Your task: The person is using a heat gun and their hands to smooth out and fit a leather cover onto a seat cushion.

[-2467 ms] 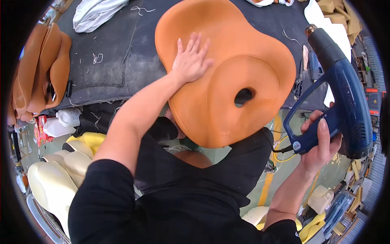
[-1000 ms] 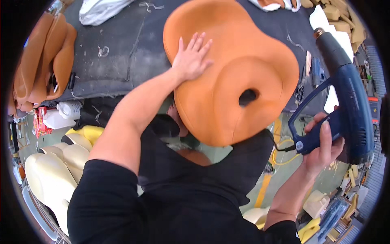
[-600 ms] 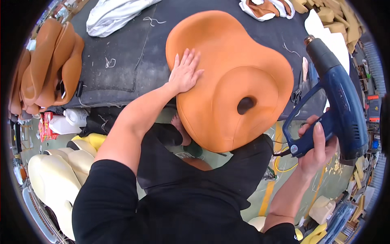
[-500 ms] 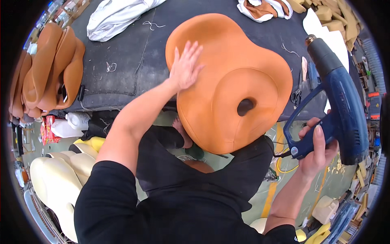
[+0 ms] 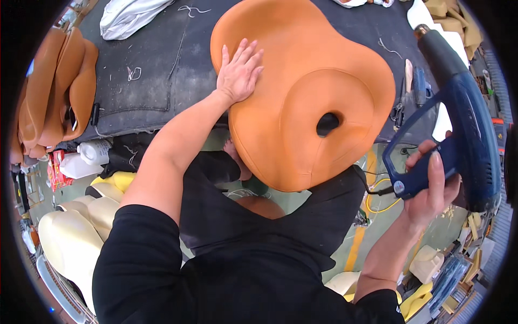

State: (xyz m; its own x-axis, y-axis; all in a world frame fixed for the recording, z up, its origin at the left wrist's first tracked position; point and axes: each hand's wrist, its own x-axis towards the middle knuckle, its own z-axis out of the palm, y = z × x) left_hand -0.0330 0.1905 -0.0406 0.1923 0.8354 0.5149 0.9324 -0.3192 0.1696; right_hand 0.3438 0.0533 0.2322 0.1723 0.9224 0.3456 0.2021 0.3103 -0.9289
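The left hand (image 5: 237, 75) lies on the orange cushion (image 5: 264, 116), near its left edge and above the middle of the frame. Its fingers are spread and point toward the top; it presses flat with nothing gripped. The right hand (image 5: 429, 183), at the right of the frame, is wrapped around the handle of a dark blue heat gun (image 5: 468, 127), its thumb up along the grip. The gun's nozzle points up, tilted a little left, and stands apart from the cushion. A dark cord (image 5: 372, 189) leaves the foot of the handle.

The cushion fills the upper centre, its top cut off by the frame. It has a round raised part with a dark hole toward the lower right. Its upper part lies over the dark table (image 5: 143, 105) and its lower end reaches over the person's lap.

At upper left on the table lie a white cloth (image 5: 129, 19) and, by the left rim, a pile of brown padded pieces (image 5: 59, 89). Scissors (image 5: 398, 112) lie between cushion and gun. Below the table, at left, stands a white jug (image 5: 80, 166); cream-coloured pads (image 5: 70, 237) fill the lower left. A yellow cable (image 5: 369, 204) curls on the floor (image 5: 337, 259) at lower right of centre.
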